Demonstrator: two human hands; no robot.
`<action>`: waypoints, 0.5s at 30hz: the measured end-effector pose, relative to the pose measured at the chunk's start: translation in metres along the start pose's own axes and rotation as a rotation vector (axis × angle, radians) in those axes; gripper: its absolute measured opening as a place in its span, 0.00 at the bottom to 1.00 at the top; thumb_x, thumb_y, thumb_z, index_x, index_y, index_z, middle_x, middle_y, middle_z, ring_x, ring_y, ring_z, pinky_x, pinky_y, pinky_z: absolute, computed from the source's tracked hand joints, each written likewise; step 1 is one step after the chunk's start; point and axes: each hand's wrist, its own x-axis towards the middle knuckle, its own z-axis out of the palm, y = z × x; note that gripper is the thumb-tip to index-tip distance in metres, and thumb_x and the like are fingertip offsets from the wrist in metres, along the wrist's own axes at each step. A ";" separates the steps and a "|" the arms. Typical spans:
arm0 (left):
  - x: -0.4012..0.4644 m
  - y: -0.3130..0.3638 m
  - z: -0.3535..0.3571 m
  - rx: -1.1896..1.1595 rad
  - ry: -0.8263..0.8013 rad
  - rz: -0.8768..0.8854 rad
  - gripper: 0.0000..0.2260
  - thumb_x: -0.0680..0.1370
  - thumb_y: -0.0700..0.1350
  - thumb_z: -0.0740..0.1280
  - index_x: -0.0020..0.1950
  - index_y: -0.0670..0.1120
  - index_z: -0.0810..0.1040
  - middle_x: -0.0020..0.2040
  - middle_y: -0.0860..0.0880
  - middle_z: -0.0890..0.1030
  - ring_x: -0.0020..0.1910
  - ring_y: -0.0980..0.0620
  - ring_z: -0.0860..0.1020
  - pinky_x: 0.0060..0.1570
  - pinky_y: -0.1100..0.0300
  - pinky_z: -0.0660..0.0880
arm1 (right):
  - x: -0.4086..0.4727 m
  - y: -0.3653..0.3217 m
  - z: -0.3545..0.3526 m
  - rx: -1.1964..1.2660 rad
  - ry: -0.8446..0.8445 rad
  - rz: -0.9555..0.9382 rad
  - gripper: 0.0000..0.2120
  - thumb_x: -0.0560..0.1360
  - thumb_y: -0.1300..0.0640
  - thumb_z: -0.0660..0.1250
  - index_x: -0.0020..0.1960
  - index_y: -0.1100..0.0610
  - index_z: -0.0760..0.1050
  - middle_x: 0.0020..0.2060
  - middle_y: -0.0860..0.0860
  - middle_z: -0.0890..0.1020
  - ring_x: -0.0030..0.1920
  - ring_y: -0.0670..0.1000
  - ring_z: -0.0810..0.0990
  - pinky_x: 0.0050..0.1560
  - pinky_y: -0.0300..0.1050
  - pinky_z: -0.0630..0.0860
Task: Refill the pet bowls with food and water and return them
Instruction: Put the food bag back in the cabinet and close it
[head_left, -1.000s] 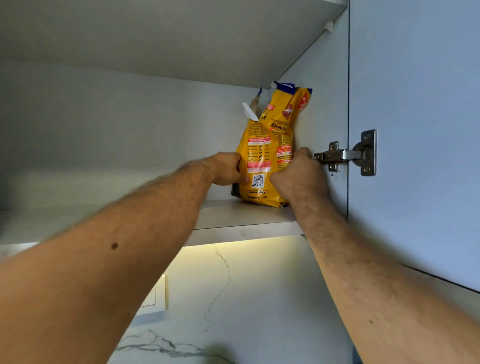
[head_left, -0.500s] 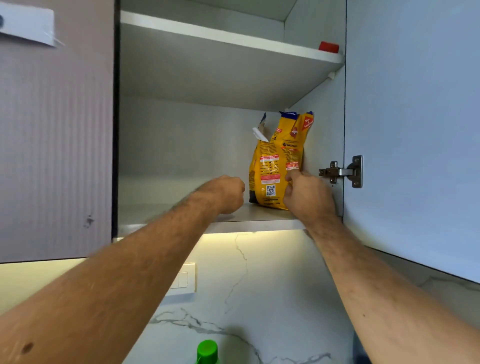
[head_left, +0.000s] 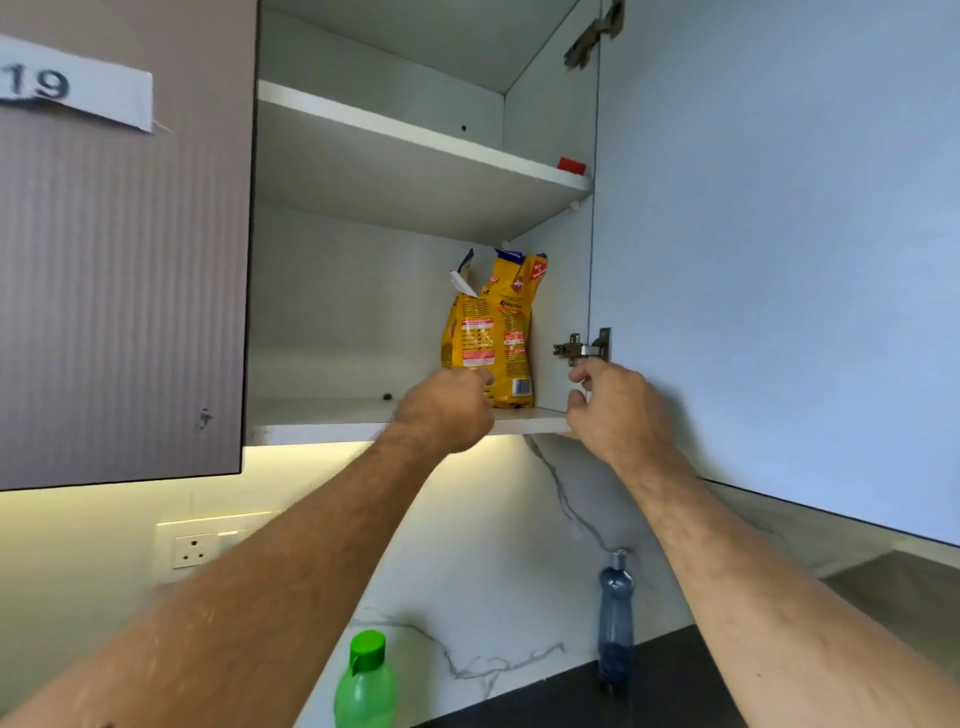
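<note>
The yellow pet-food bag (head_left: 488, 332) stood upright on the lower shelf (head_left: 322, 418) of an open wall cabinet, pushed toward the right rear corner, close to the cabinet's right side wall. Its top was torn open, w/ a white flap sticking out to the left. No bowls were in view.

Left hand (head_left: 447, 410) was raised in front of the shelf edge, fingers curled; knuckles overlapped the bag's lower left corner, but whether it actually touched or pinched the bag couldn't be told from this angle. Right hand (head_left: 618, 410) hung just right of the bag, below the lower door hinge (head_left: 584, 348), fingers loosely curled, thumb apart from them, nothing held. It was clear of the bag, w/ the side wall showing between them.

The cabinet door (head_left: 779, 260) stood open on the right. An upper shelf (head_left: 415, 140) carried a small red object (head_left: 571, 166) at its right end. The neighbouring closed door (head_left: 119, 286) on the left bore a white label (head_left: 78, 88) reading "19".

Below, a marble-patterned backsplash (head_left: 493, 545) was lit by an under-cabinet strip, w/ a wall socket (head_left: 195, 548) at left. A green bottle w/ green cap (head_left: 366, 686) stood near the bottom edge, and a blue-grey bottle (head_left: 615, 623) stood on the dark tabletop (head_left: 649, 696) against the backsplash, well apart from the green one.
</note>
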 end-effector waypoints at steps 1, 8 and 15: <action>-0.006 0.009 0.001 -0.016 0.021 0.017 0.20 0.82 0.49 0.61 0.74 0.52 0.70 0.68 0.44 0.76 0.63 0.42 0.75 0.58 0.48 0.76 | -0.004 0.003 -0.012 -0.028 0.039 0.006 0.13 0.78 0.58 0.67 0.61 0.53 0.81 0.54 0.54 0.86 0.54 0.58 0.83 0.47 0.46 0.77; -0.039 0.069 -0.015 -0.134 0.065 0.081 0.22 0.81 0.47 0.61 0.76 0.52 0.67 0.71 0.46 0.73 0.66 0.44 0.72 0.61 0.46 0.76 | -0.021 0.021 -0.102 -0.083 0.156 0.069 0.12 0.77 0.58 0.65 0.59 0.54 0.81 0.52 0.53 0.84 0.53 0.59 0.82 0.46 0.49 0.76; -0.074 0.144 -0.044 -0.204 0.116 0.115 0.21 0.81 0.45 0.62 0.75 0.49 0.68 0.71 0.46 0.74 0.68 0.45 0.73 0.63 0.50 0.73 | -0.051 0.050 -0.187 -0.070 0.162 0.088 0.13 0.77 0.58 0.66 0.61 0.54 0.80 0.55 0.53 0.84 0.56 0.59 0.80 0.52 0.51 0.78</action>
